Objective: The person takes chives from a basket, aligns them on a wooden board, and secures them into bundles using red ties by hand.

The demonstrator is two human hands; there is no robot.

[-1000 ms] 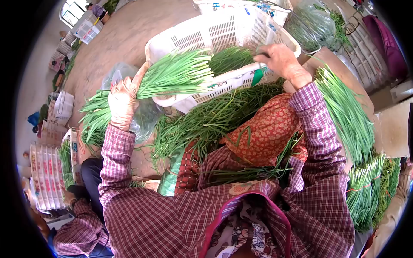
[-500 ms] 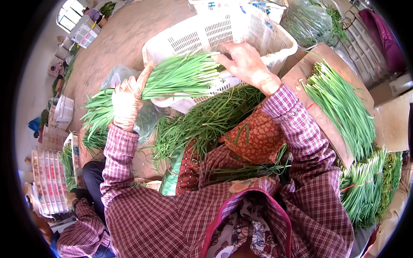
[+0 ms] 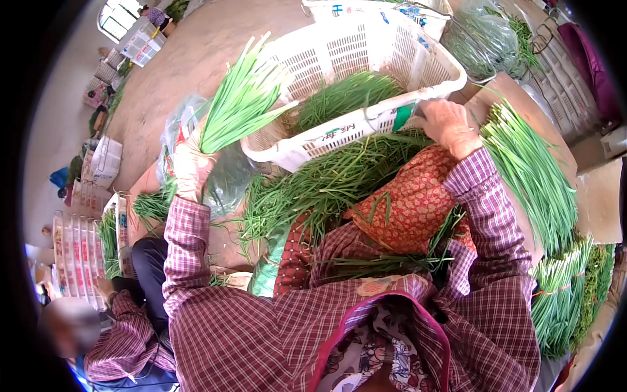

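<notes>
My left hand (image 3: pixel 192 160) is closed round the lower part of a bunch of green stalks (image 3: pixel 240 98), whose pale ends point up and right over the left side of a white slotted basket (image 3: pixel 418 62). More greens (image 3: pixel 349 98) lie inside this basket. At the basket's near right rim is my right hand (image 3: pixel 447 124), with curled fingers beside a green patch; what they hold, if anything, is hidden. Loose dark greens (image 3: pixel 326 173) are heaped below the basket, against a red flowered cloth (image 3: pixel 408 202) on the lap.
At the right, a board (image 3: pixel 548 140) bears a pile of stalks (image 3: pixel 529 173), with tied bundles (image 3: pixel 555 294) below. A clear plastic bag (image 3: pixel 228 179) lies left of the basket. A co-worker (image 3: pixel 127 333) sits at lower left near white crates (image 3: pixel 78 255).
The bunch has swung from lying sideways to pointing up, held by my left hand alone. My right hand has left its pale ends and moved right and down to the basket rim.
</notes>
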